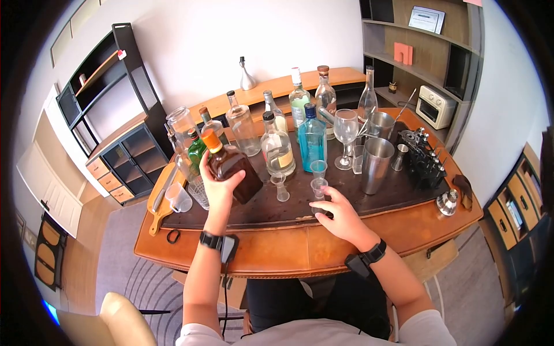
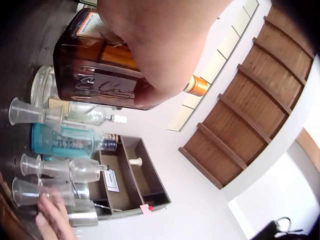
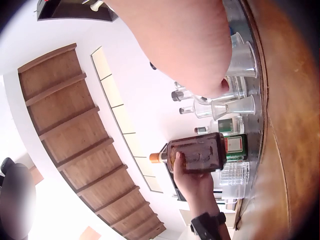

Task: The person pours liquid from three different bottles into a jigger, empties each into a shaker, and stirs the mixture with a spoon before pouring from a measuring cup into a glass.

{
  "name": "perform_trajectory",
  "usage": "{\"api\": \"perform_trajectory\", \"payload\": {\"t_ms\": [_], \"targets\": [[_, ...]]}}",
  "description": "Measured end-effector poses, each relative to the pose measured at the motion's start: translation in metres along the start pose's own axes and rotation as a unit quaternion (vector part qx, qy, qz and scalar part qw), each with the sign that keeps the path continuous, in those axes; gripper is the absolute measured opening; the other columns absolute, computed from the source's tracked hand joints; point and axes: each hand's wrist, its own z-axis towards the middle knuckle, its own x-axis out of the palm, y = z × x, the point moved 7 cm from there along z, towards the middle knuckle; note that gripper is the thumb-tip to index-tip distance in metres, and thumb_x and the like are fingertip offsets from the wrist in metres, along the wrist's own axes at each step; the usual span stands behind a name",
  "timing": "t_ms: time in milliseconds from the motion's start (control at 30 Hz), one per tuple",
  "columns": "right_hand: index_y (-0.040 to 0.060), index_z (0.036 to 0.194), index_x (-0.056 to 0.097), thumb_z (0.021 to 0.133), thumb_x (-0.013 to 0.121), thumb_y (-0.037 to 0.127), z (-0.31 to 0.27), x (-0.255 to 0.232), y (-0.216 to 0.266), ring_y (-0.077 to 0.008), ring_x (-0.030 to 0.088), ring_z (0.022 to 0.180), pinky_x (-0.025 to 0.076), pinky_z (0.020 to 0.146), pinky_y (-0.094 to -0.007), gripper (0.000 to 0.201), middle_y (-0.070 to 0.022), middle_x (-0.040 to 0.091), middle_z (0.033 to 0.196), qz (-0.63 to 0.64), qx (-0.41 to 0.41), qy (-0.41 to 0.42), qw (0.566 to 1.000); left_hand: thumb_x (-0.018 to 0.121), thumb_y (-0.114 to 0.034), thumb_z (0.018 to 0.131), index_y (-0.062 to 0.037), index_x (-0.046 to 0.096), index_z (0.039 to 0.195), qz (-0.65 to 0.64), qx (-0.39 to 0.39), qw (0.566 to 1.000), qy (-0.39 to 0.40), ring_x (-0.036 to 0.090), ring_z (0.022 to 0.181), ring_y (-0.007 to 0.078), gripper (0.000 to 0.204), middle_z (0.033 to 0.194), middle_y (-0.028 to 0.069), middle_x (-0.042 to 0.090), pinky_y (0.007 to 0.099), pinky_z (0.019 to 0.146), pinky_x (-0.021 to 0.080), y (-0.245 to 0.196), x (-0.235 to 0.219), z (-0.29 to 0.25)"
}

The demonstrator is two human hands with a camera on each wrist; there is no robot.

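My left hand [image 1: 218,187] grips a brown glass bottle [image 1: 235,173] with an orange cap, tilted with its neck to the upper left. In the left wrist view the square-sided bottle [image 2: 100,82] shows embossed lettering. My right hand [image 1: 343,218] has its fingertips at a clear plastic jigger [image 1: 318,185] near the table's front, and they overlap its waist in the left wrist view. A second clear jigger [image 1: 281,187] stands to the left, between the hands. Behind the right hand are a blue bottle [image 1: 312,144] and another small clear cup [image 1: 318,167].
Several clear bottles [image 1: 243,132] stand across the back. A wine glass [image 1: 346,128], metal shaker tin [image 1: 378,167] and black rack [image 1: 424,158] stand right. At left are a green bottle [image 1: 196,149], a plastic cup [image 1: 179,198] and a wooden board [image 1: 157,216]. A metal strainer top [image 1: 447,203] sits far right.
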Motion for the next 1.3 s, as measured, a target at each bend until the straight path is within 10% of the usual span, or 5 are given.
{"api": "perform_trajectory", "payload": {"t_ms": [233,567,867,1033,1300], "targets": [[0.0064,0.086,0.068,0.077,0.078,0.005,0.000,-0.032,0.019,-0.0325,0.060,0.106,0.049,0.094,-0.0448,0.014,-0.0151,0.060,0.122,-0.029,-0.041,-0.183,0.982,0.091,0.002,0.067,-0.0082,0.025,0.159,-0.032,-0.030,0.998,0.039,0.055,0.129,0.0254,0.114,0.135,0.0101,0.052,0.0406,0.112,0.046,-0.033,-0.006,-0.087],[0.0050,0.116,0.066,0.088,0.075,0.013,0.037,-0.036,0.130,-0.0314,0.066,0.097,0.053,0.084,-0.0410,0.030,-0.0125,0.067,0.104,-0.075,-0.186,-0.069,0.977,0.095,-0.008,0.064,-0.0062,0.033,0.155,0.068,0.021,0.996,0.058,0.053,0.126,0.0258,0.110,0.136,0.0119,0.048,0.0409,0.110,0.045,-0.041,0.016,-0.133],[0.0068,0.094,0.056,0.097,0.066,0.030,0.095,-0.014,0.169,-0.0344,0.067,0.060,0.051,0.053,-0.0456,0.026,-0.0109,0.064,0.062,-0.248,-0.073,0.016,0.966,0.097,-0.016,0.058,-0.0085,0.050,0.147,0.391,0.266,0.881,0.015,0.052,0.120,0.0377,0.100,0.133,0.0197,0.052,0.0485,0.102,0.046,-0.076,0.039,-0.145],[0.0078,0.104,0.060,0.095,0.067,0.018,0.094,-0.012,0.184,-0.0331,0.069,0.079,0.054,0.066,-0.0443,0.016,-0.0105,0.068,0.082,-0.184,-0.207,0.058,0.959,0.098,-0.017,0.059,-0.0046,0.040,0.155,0.165,0.050,0.966,0.194,0.053,0.126,0.0299,0.113,0.136,0.0146,0.052,0.0424,0.111,0.043,-0.062,0.021,-0.121],[0.0077,0.122,0.061,0.088,0.077,0.024,0.094,-0.038,0.189,-0.0392,0.066,0.101,0.055,0.087,-0.0459,0.041,-0.0167,0.065,0.111,-0.068,-0.183,0.119,0.974,0.098,-0.017,0.060,-0.0055,0.039,0.156,0.133,0.030,0.969,0.205,0.055,0.121,0.0261,0.113,0.133,0.0114,0.051,0.0408,0.109,0.044,-0.063,0.023,-0.120]]}}
